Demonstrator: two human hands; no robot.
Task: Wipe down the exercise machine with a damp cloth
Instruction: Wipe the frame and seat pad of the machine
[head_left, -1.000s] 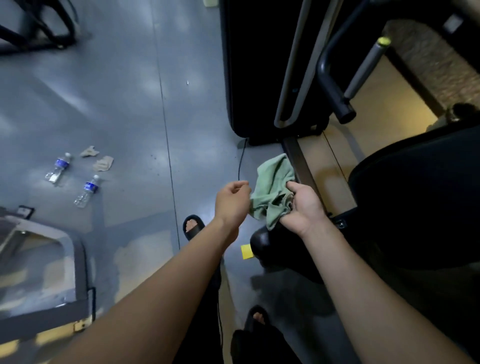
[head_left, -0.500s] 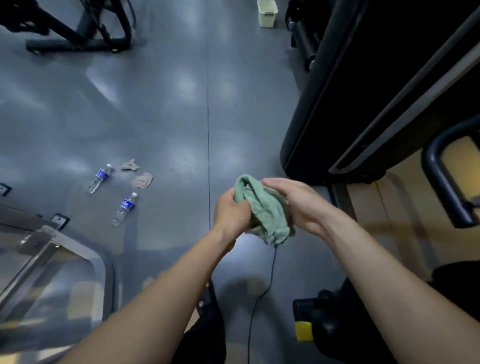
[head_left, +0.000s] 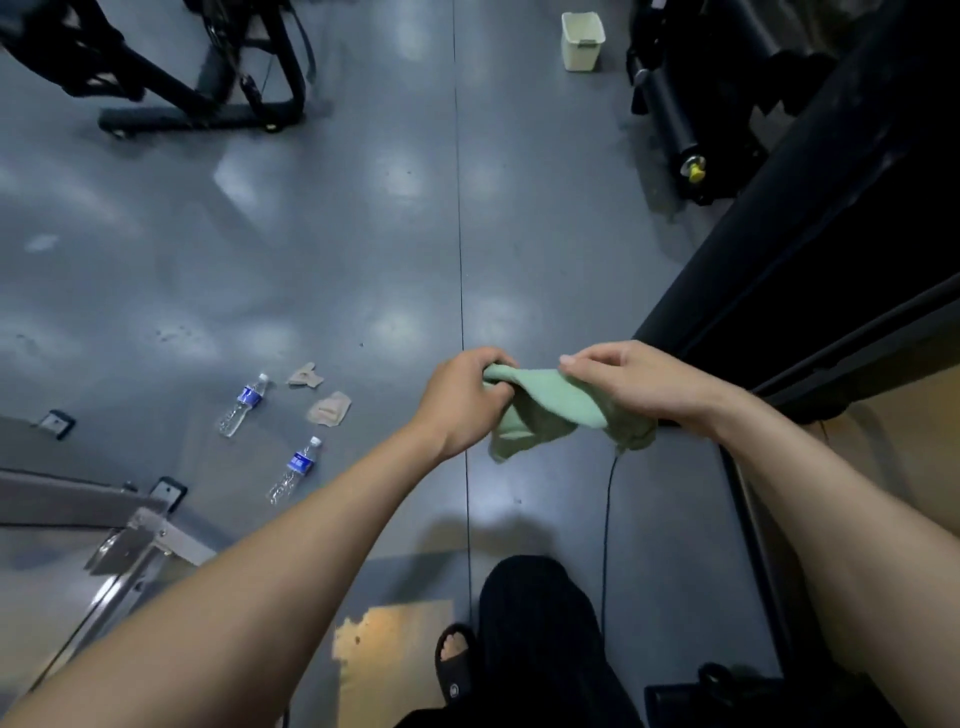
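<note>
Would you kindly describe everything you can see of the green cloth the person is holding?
The green cloth is a pale mint, soft-looking fabric, like a small towel, crumpled rather than folded. It is held in the air above the grey floor, stretched between both hands: the left hand grips one bunched end, the right hand holds the other from above. Loose corners hang below. Nothing else touches it. Whether it is damp cannot be told.

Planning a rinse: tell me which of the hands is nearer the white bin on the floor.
Right. The right hand sits almost straight below the white bin, gripping the green cloth; the left hand grips it further left.
</note>
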